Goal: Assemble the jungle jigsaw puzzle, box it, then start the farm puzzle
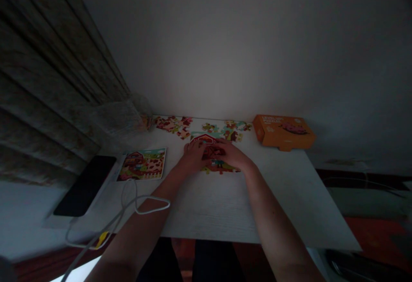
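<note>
A partly assembled jigsaw puzzle (222,168) with a red barn lies on the white table in front of me. My left hand (193,155) rests on its left side, the fingers apart and bent over the pieces. From the right, my right hand (233,153) reaches across the puzzle, its fingers stretched toward the left over the barn. Both hands cover much of the middle, and the dim light hides the fingertips. Loose puzzle pieces (170,124) lie behind at the left, and more puzzle pieces (236,128) lie behind at the right.
A farm picture card (141,165) lies left of the puzzle, beside a black phone (85,185). A white cable (141,198) loops near my left forearm. An orange puzzle box (283,131) stands at the back right. Clear plastic wrapping (119,121) sits by the curtain (41,59).
</note>
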Motion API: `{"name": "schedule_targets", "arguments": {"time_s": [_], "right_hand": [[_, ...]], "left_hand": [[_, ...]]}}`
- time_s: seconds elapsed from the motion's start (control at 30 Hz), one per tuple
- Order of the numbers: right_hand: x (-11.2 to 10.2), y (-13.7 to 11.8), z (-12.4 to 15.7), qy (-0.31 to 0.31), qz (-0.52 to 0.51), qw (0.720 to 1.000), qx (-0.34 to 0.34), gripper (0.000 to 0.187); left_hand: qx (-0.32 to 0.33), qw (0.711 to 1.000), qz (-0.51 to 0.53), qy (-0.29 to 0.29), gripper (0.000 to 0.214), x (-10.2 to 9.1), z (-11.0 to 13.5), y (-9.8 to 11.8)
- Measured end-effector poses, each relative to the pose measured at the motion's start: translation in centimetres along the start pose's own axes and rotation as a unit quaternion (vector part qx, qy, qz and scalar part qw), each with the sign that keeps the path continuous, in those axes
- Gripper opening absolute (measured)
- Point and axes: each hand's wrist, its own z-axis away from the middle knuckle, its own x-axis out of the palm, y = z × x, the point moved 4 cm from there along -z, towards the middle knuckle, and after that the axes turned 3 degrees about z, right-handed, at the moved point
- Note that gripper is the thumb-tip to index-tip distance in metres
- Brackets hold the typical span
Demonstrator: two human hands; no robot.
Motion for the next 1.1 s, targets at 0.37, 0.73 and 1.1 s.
{"name": "schedule_targets", "arguments": {"time_s": [0.37, 0.73, 1.1], "right_hand": [[0.2, 0.2, -0.2, 0.024, -0.015, 0.999, -0.019, 0.045], [-1.9, 2.7, 0.3, 0.134, -0.002, 0.981, 0.139, 0.026], [-4.4, 5.4, 2.1, 0.242, 0.134, 0.917, 0.289, 0.03]], "left_hand": [[-0.014, 0.999, 0.019, -0.028, 0.08, 0.7, 0.0, -0.2], [0.016, 1.0, -0.008, -0.024, 0.073, 0.8, 0.3, 0.0], [-0.188, 0.961, -0.051, 0.198, 0.05, -4.9, -1.8, -8.1]]}}
